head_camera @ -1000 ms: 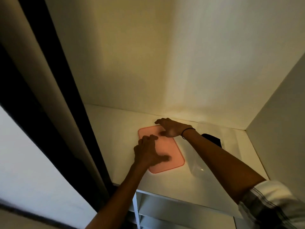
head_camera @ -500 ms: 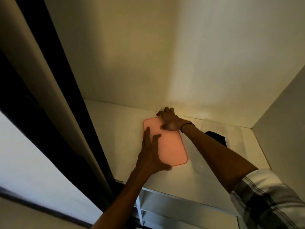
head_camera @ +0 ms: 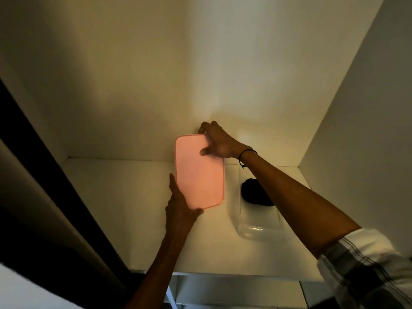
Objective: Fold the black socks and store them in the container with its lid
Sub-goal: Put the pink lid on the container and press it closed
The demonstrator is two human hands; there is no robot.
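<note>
Step in hand, as judged: carry the flat pink rounded-rectangle plastic lid across to the clear rectangular plastic container on the white shelf and seat it. To do it well: level the lid, line up its long edges with the container rim, lower it squarely, then press down around the corners. Folded black socks sit inside the container, partly hidden by the right forearm. Right hand pinches the lid's far corner, thumb on top, fingers curled behind. Left hand is spread, supporting the near left edge from below. Lid is raised and tilted, just left of the container.
</note>
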